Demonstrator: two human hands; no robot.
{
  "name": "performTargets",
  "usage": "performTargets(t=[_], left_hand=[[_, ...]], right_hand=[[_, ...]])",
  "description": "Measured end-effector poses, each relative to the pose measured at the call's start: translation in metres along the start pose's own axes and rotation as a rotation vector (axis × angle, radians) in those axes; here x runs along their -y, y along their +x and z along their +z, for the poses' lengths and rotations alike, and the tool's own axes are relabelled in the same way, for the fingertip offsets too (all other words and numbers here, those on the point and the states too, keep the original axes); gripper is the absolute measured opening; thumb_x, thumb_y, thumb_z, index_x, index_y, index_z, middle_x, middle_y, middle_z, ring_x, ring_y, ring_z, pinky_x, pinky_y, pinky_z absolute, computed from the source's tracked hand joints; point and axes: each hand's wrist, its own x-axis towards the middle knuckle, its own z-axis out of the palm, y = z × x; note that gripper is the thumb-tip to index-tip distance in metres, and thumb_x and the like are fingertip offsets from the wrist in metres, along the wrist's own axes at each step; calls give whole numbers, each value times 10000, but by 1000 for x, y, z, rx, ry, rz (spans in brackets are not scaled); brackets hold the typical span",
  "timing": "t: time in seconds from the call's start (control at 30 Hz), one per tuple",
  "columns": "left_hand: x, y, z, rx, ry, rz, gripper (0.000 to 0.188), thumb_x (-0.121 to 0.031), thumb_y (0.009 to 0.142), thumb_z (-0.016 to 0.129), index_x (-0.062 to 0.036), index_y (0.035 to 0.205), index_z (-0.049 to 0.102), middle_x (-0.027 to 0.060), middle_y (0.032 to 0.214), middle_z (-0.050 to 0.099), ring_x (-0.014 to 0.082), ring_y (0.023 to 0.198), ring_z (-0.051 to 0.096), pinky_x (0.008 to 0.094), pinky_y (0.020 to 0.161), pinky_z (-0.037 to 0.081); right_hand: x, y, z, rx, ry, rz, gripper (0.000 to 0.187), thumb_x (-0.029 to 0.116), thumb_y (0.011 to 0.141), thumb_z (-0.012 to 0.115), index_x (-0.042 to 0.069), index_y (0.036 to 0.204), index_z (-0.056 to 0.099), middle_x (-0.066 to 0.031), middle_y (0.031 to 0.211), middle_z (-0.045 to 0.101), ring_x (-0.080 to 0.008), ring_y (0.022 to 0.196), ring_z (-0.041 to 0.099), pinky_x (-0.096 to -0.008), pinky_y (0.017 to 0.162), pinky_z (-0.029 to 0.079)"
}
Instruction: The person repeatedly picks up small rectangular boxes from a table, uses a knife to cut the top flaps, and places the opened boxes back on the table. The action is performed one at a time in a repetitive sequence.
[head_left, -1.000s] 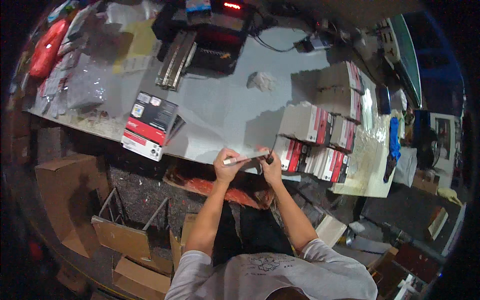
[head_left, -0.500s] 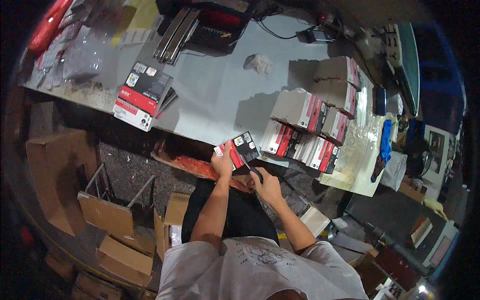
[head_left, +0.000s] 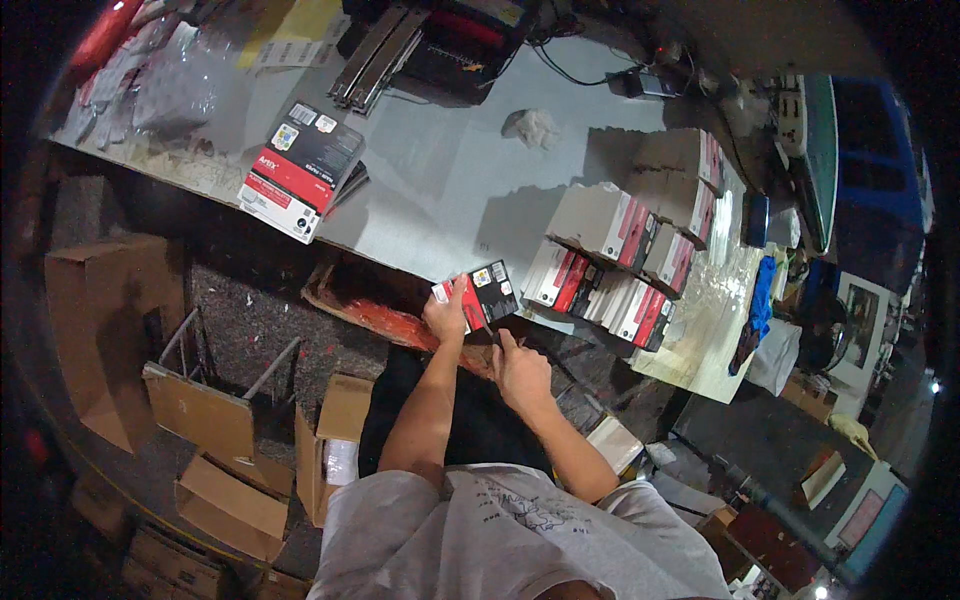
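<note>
My left hand (head_left: 446,315) is closed on the left side of a small red, black and white paper pad (head_left: 495,292), held tilted at the table's front edge. Just below the pad, my right hand (head_left: 523,375) is wrapped round a knife (head_left: 494,337) with a dark handle; my fingers hide most of it, and its blade is hard to make out. On the right of the table stand stacks of similar small pads (head_left: 592,220), some on their sides. A larger pad (head_left: 300,175) in the same colours lies on a small pile at the left.
A crumpled white wad (head_left: 532,128) lies on the grey table (head_left: 430,190). Behind are metal rails (head_left: 378,62) and a black box (head_left: 470,55). Plastic-wrapped goods (head_left: 175,95) fill the far left. An open drawer (head_left: 375,318) sits under the edge; cardboard boxes (head_left: 110,340) stand on the floor.
My right hand has shifted slightly left and down with the knife, whose blade and handle showed more before. The pad in my left hand stays nearly in place. The view has turned slightly.
</note>
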Motion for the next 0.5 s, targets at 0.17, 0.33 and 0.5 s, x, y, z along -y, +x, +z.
performTargets(t=[0.17, 0.33, 0.5], left_hand=[[2, -1, -1, -20, 48, 49, 527, -514, 663, 709, 8, 694, 647, 130, 662, 647, 258, 609, 629, 382, 593, 470], [0, -13, -5, -2, -24, 37, 513, -511, 686, 690, -6, 774, 666, 143, 731, 662, 269, 663, 644, 384, 615, 476], [7, -17, -5, 9, 58, -30, 535, -535, 664, 691, -7, 744, 662, 155, 704, 654, 274, 663, 644, 402, 600, 477]], right_hand=[[12, 17, -4, 8, -56, -5, 233, 260, 856, 474, 35, 875, 529, -195, 661, 608, -379, 597, 610, -458, 559, 502], [-5, 7, 0, -77, -26, -82, 274, 269, 853, 479, 8, 854, 563, -195, 653, 607, -374, 606, 615, -452, 574, 510], [4, 29, 36, -11, -113, -8, 259, 266, 853, 474, 20, 854, 556, -203, 691, 624, -366, 626, 630, -455, 570, 513]])
